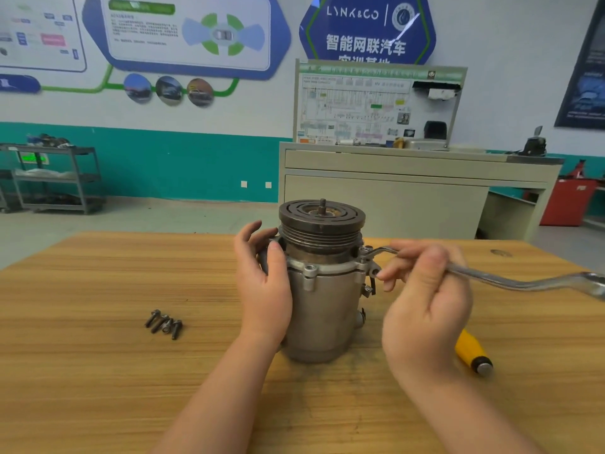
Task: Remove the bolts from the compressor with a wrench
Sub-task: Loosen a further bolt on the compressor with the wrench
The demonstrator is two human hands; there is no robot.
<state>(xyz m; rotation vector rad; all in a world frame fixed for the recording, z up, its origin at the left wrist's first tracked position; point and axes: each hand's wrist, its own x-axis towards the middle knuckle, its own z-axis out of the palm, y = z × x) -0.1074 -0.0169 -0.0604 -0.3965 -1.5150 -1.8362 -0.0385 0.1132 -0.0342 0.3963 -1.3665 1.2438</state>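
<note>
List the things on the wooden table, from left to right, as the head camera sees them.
Loose bolts → left hand → compressor → right hand holding the wrench → yellow tool handle.

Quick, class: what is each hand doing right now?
Left hand: fingers curled round the compressor, steadying it.
Right hand: gripping the wrench, whose end sits at a bolt.

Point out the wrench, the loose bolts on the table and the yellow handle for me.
wrench (510, 283), head view, on its bent steel shank.
loose bolts (164, 323), head view, middle of the pile.
yellow handle (468, 348), head view, on its yellow grip.
</note>
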